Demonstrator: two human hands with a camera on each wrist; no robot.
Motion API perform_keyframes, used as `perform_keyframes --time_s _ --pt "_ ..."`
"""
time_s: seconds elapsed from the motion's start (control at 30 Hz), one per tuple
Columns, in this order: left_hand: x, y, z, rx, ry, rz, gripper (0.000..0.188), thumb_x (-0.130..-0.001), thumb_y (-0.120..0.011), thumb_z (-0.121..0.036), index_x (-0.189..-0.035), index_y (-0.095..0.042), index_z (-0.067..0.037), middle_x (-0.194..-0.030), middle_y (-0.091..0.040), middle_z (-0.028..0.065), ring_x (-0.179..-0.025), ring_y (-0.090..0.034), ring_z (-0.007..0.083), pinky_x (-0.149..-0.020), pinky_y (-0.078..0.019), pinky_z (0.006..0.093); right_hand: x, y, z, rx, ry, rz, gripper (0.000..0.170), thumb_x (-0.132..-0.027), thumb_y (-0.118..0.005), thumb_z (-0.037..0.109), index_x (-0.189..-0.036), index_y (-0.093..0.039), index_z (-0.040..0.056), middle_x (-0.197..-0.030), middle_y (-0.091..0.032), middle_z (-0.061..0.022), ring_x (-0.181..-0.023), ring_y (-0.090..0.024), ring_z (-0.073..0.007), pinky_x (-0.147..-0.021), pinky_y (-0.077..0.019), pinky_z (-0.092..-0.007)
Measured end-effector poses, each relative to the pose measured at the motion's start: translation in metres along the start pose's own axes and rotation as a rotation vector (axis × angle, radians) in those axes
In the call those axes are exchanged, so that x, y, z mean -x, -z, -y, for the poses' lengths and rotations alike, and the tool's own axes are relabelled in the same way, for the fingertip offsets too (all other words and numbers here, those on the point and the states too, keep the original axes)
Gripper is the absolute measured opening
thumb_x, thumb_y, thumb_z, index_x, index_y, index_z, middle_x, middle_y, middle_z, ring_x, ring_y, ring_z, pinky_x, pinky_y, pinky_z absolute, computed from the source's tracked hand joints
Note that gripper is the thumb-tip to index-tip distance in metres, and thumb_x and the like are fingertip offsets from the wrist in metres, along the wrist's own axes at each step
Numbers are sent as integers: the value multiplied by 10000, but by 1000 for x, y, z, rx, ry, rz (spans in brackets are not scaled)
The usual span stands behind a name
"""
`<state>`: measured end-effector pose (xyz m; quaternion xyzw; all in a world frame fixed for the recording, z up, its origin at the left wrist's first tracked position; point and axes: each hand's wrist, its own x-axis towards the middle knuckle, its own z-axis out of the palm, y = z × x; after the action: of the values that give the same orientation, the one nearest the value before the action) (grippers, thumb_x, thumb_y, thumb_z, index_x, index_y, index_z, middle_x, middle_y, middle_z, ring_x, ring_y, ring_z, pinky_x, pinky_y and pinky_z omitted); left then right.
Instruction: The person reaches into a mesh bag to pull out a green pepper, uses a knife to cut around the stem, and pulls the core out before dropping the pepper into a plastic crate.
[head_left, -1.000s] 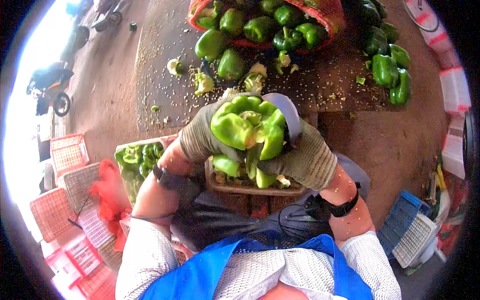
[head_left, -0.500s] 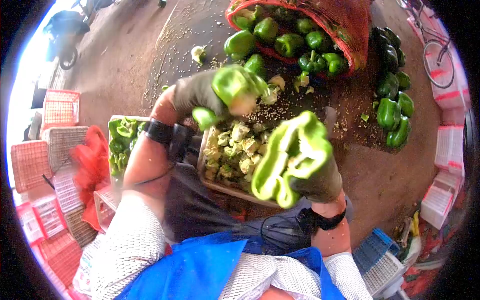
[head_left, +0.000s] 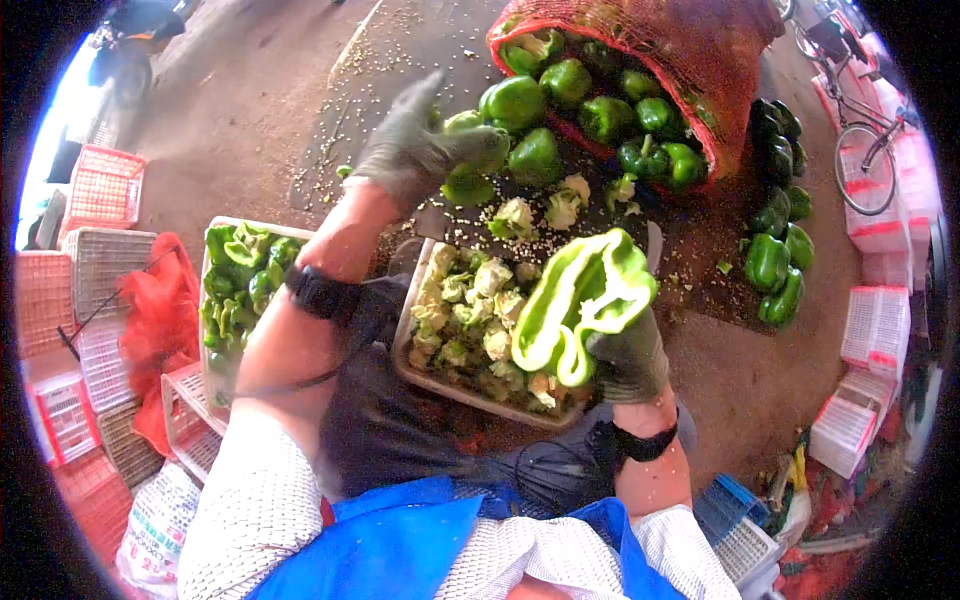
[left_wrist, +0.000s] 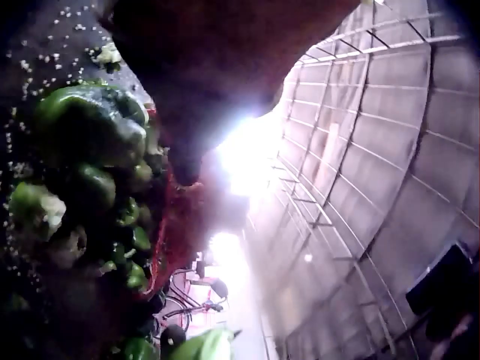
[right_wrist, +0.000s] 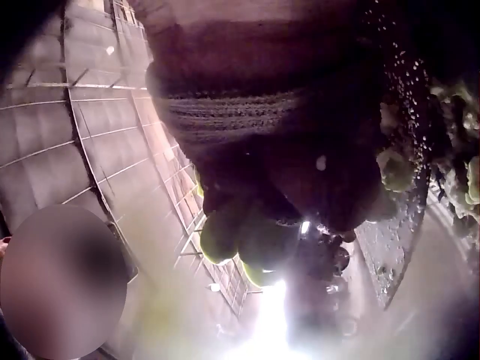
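Observation:
My gloved left hand (head_left: 420,145) reaches over the dark mat with thumb and fingers spread. A green pepper piece (head_left: 468,188) lies just under its fingertips, by the whole peppers. My gloved right hand (head_left: 635,360) grips a cut green bell pepper (head_left: 590,300), its pale hollow inside facing up. A grey blade-like strip (head_left: 655,245) shows behind that pepper; its handle is hidden. Between the hands, a tray (head_left: 402,335) holds many pale pepper cores (head_left: 490,275). In the right wrist view the glove (right_wrist: 300,172) covers most of the pepper (right_wrist: 225,236).
A red mesh sack (head_left: 735,110) spills whole green peppers (head_left: 605,118) onto the seed-strewn mat (head_left: 350,110). Cut peppers fill a crate (head_left: 215,225) at left. More peppers (head_left: 768,262) line the right side. Stacked crates (head_left: 105,185) and red netting (head_left: 165,330) stand farther left.
The hands have parted from the pepper they both held. My left hand has moved away forward with a pepper piece and spread its fingers; my right hand keeps the cut pepper, now right of the tray.

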<state>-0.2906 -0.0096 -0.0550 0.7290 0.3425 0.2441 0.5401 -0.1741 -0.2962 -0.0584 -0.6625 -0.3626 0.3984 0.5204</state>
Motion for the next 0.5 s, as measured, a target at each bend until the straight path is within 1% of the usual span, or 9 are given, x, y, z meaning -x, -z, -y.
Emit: perform_keyframes --time_s 0.03,0.07,0.13,0.23,0.27,0.33,0.37,0.4,0.5 --pt "7 1 -15 13 -60 -63 923 -729 -875 -303 -1432 -387 43 -1178 -626 164 -1031 -612 224 -925 -512 315 0 -5 3 -199 -59 17 381 -745 -774 191 -1056 -601 55 -1021 -663 -78 -909 -652 -210 -811 -548 -316" --pt "17 1 -30 326 23 20 907 -729 -876 -280 -1422 -395 52 -1184 -623 178 -1043 -617 243 -917 -512 313 0 -9 4 -396 -108 24 444 -765 -787 196 -1131 -582 51 -1063 -661 -69 -934 -654 -191 -829 -550 -312" --pt "44 4 -66 416 137 348 772 -825 -788 -185 -1446 -368 -1 -1306 -578 126 -1180 -564 228 -993 -480 344 -6 -17 12 -566 -104 70 631 -772 -833 216 -1286 -516 36 -1158 -638 -45 -980 -646 -153 -878 -553 -298" --pt "93 -10 -89 109 -34 424 904 -651 -867 -343 -1363 -435 7 -1252 -588 162 -1141 -588 275 -969 -481 373 2 -21 22 89 -146 19 465 -865 -701 186 -1279 -545 42 -1172 -654 -55 -990 -659 -208 -889 -547 -333" --pt "113 -3 -112 -36 -53 433 953 -547 -897 -395 -1302 -483 15 -1207 -593 187 -1107 -597 304 -939 -490 392 5 -28 21 -188 -218 -28 406 -889 -663 193 -1257 -571 48 -1161 -664 -55 -987 -663 -212 -887 -547 -339" --pt "148 -35 -83 -125 -331 86 976 -501 -885 -372 -1319 -467 -40 -1227 -561 195 -1154 -564 354 -920 -497 415 10 -46 24 -768 -424 -117 354 -922 -610 228 -1229 -606 52 -1147 -674 -65 -992 -666 -222 -891 -543 -350" --pt "157 -31 -79 -100 -280 97 1011 -542 -891 -386 -1378 -434 -49 -1270 -540 213 -1189 -538 377 -981 -462 409 11 -57 27 -1067 -574 -188 359 -931 -595 256 -1224 -616 50 -1145 -676 -76 -1000 -666 -229 -898 -539 -356" --pt "168 -25 -77 -51 -239 121 1046 -583 -897 -401 -1437 -401 -58 -1314 -520 231 -1224 -512 399 -1041 -427 404 19 -67 47 -1000 -622 -180 381 -938 -585 284 -1230 -615 42 -1154 -671 -89 -1014 -662 -235 -902 -535 -362" --pt "199 -2 -63 111 -129 84 917 -668 -858 -349 -1421 -428 -53 -1274 -525 233 -1209 -519 396 -1024 -429 427 35 -98 60 -378 -431 34 390 -936 -594 252 -1247 -590 17 -1167 -668 -106 -1039 -653 -232 -909 -531 -360"
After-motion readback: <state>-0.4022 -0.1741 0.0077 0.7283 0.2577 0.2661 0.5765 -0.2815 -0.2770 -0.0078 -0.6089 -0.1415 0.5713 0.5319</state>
